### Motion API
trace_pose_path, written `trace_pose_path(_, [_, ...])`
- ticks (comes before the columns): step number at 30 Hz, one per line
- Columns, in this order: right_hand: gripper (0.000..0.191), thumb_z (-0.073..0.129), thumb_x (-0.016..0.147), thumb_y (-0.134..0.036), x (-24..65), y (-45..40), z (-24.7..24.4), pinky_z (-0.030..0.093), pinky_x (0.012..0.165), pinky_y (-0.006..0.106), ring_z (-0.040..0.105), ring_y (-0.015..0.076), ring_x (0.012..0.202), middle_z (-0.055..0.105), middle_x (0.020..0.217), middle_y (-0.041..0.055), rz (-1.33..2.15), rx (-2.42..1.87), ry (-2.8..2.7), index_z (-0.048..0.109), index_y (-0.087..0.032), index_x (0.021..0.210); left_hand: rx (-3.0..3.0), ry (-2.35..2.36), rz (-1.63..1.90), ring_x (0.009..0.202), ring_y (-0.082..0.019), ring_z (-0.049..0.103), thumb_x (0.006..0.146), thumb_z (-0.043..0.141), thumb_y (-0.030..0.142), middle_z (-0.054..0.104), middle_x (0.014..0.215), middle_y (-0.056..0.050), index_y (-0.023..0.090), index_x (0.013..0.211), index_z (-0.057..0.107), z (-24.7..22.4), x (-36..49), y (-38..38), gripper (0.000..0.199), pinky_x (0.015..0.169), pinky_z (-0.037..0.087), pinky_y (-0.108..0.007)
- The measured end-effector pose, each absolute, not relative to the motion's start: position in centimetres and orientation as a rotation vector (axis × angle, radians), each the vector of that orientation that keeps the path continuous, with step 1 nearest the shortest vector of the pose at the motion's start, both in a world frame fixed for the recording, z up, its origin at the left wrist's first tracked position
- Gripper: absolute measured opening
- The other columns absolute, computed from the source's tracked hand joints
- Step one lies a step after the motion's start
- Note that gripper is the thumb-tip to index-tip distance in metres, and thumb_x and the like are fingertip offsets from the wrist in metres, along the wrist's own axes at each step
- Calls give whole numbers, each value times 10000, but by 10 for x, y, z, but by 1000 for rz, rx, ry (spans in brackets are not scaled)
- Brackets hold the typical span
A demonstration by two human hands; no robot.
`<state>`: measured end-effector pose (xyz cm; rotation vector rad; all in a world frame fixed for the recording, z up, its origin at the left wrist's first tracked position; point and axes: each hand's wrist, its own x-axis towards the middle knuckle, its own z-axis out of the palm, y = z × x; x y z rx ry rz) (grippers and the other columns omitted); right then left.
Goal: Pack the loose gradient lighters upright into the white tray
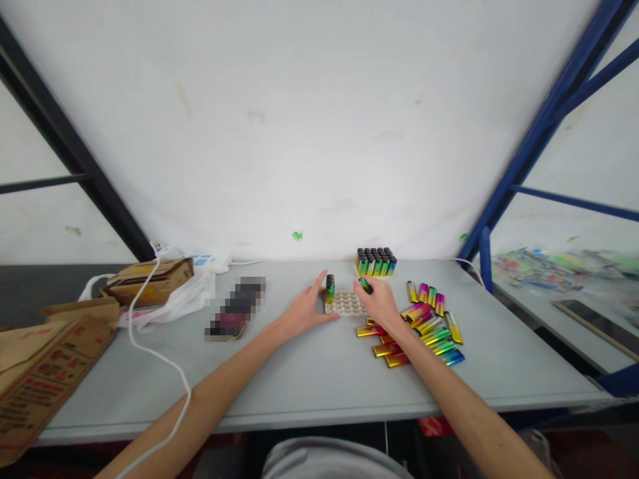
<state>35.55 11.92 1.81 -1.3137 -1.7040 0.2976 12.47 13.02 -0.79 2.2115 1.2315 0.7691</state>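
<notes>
A pale tray with rows of round holes (pixel 345 303) lies on the table in front of me. A few green lighters (pixel 330 290) stand upright at its left end. My left hand (pixel 305 310) is beside that end, thumb and fingers spread apart around the tray's left edge. My right hand (pixel 378 298) is closed on a dark green lighter (pixel 366 285), tilted above the tray's right part. Many shiny lighters (pixel 439 336) in red, gold, green, pink and blue lie in a loose pile under and right of my right forearm.
A block of upright lighters (pixel 376 262) stands near the wall. A blurred phone-like object (pixel 237 309) lies left. Cardboard boxes (pixel 150 281), plastic bags and a white cable (pixel 164 359) occupy the far left. A blue metal frame (pixel 529 133) rises at right.
</notes>
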Motion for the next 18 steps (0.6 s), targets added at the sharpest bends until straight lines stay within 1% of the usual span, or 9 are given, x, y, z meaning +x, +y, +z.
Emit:
trace_pose_path(2, [333, 484, 887, -443, 356, 120, 16, 252, 586, 290, 359, 134, 583, 408, 576, -35, 268, -1313, -1725, 407, -239, 634, 2216, 1229, 774, 1352, -366, 645, 796, 880, 479, 675, 1447, -162, 234, 1728, 109, -9, 125, 131, 1235, 1185, 456, -529])
trace_pose_path(4, [308, 499, 880, -408, 356, 120, 15, 259, 589, 290, 358, 133, 578, 406, 575, -39, 241, -1306, -1752, 410, -241, 637, 2220, 1227, 776, 1345, -362, 649, 794, 881, 477, 678, 1442, -154, 244, 1728, 105, -10, 125, 132, 1236, 1181, 459, -528])
trace_pose_path(7, [346, 522, 936, -436, 356, 117, 17, 301, 601, 288, 375, 140, 579, 441, 583, -39, 238, -1291, -1790, 441, -242, 661, 2223, 1229, 770, 1347, -359, 645, 796, 880, 481, 679, 1442, -146, 252, 1730, 87, -12, 124, 133, 1246, 1183, 454, -525])
trace_pose_path(10, [349, 490, 1024, -483, 354, 115, 20, 398, 659, 290, 491, 170, 634, 574, 678, -9, 286, -1231, -1850, 539, -233, 786, 2222, 1224, 780, 1329, -359, 655, 798, 877, 490, 688, 1422, -138, 254, 1731, 86, -13, 124, 133, 1245, 1174, 461, -522])
trace_pose_path(13, [296, 442, 1069, -440, 353, 114, 21, 480, 786, 312, 618, 215, 803, 671, 870, 53, 289, -1127, -1933, 594, -224, 936, 2223, 1217, 788, 1326, -360, 654, 801, 873, 495, 683, 1421, -141, 252, 1731, 93, -13, 124, 133, 1238, 1167, 465, -521])
trace_pose_path(15, [299, 432, 1079, -426, 352, 114, 20, 492, 851, 326, 634, 233, 894, 670, 941, 81, 241, -1083, -1978, 593, -226, 925, 2221, 1211, 788, 1341, -358, 643, 805, 870, 499, 677, 1430, -144, 251, 1731, 91, -13, 124, 132, 1234, 1171, 461, -520])
trace_pose_path(16, [317, 434, 1082, -434, 352, 115, 20, 490, 854, 328, 628, 233, 895, 661, 932, 80, 218, -1079, -2000, 584, -231, 891, 2219, 1207, 789, 1346, -356, 639, 807, 868, 499, 676, 1432, -146, 250, 1731, 90, -13, 124, 132, 1233, 1172, 459, -521])
trace_pose_path(18, [369, 451, 1085, -471, 352, 116, 18, 475, 791, 318, 599, 219, 800, 628, 826, 47, 214, -1105, -2048, 545, -242, 811, 2212, 1191, 789, 1352, -355, 634, 801, 873, 498, 676, 1435, -150, 246, 1730, 93, -12, 124, 132, 1239, 1176, 457, -524])
